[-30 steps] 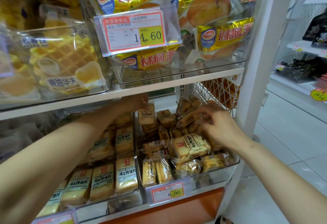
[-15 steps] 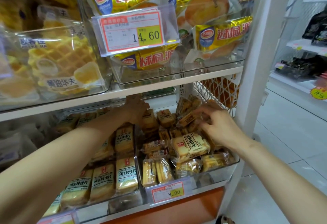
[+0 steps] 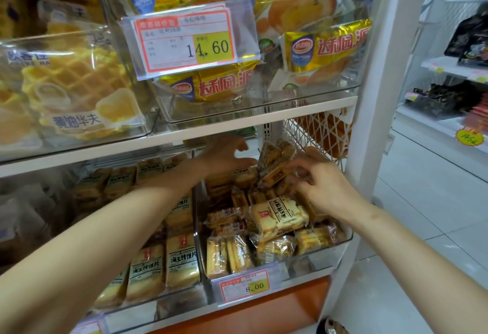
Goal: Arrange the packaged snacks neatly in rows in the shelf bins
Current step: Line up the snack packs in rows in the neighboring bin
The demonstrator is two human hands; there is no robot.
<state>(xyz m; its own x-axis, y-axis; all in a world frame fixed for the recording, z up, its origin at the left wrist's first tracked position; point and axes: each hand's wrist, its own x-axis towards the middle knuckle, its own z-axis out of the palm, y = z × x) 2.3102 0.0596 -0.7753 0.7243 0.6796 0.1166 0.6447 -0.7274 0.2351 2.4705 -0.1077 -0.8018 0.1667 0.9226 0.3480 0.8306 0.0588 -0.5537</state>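
Note:
On the lower shelf, the right clear bin (image 3: 346,238) holds a jumbled heap of small yellow-brown snack packets (image 3: 277,217). The left clear bin (image 3: 148,304) holds similar packets (image 3: 182,262) lying in tidy rows. My left hand (image 3: 227,154) reaches across to the back of the right bin, just under the upper shelf, with its fingers spread and nothing in them. My right hand (image 3: 319,186) is on the heap at the bin's right side, its fingers curled round a tilted packet (image 3: 273,175) near the back.
The white upper shelf board (image 3: 237,125) hangs low over both hands. Above it stand bins of waffle packs (image 3: 74,91) and gold pie bags (image 3: 327,48). A white lattice panel (image 3: 314,133) and a white post (image 3: 375,96) close the right side. Price tags (image 3: 245,286) clip to the bin fronts.
My left hand has moved right, from over the left bin to the back of the right bin, and its fingers have spread. My right hand has stayed on the heap.

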